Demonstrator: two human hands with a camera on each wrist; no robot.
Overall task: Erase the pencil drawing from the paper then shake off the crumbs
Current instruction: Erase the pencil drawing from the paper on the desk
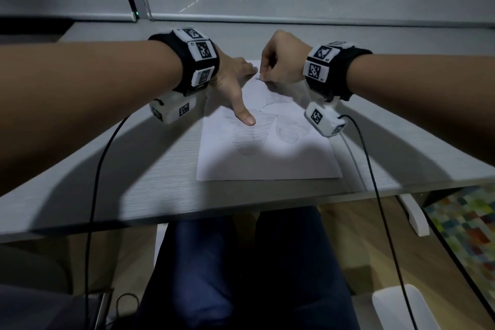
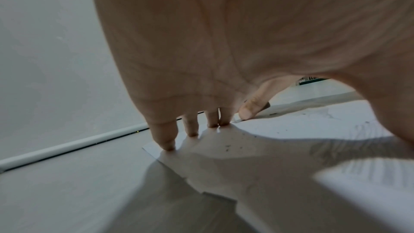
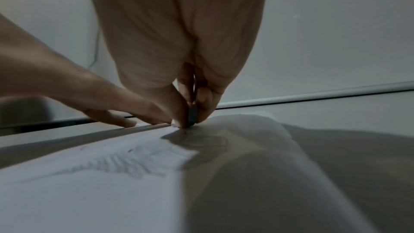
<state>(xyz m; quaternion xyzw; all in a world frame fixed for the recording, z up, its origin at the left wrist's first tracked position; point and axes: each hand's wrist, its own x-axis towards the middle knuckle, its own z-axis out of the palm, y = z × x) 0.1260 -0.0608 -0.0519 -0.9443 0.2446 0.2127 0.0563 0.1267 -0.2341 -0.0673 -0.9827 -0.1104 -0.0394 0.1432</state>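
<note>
left hand (image 1: 232,80) flat, fingers spread, pressing white pencil-sketched paper sheet (image 1: 267,158) | right hand (image 1: 281,61) pinching small dark eraser (image 3: 192,117) at paper's 12 o'clock edge

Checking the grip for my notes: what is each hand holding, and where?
Right hand pinches a small eraser by its sides. Left hand holds nothing; its straight fingers press the white paper.
</note>
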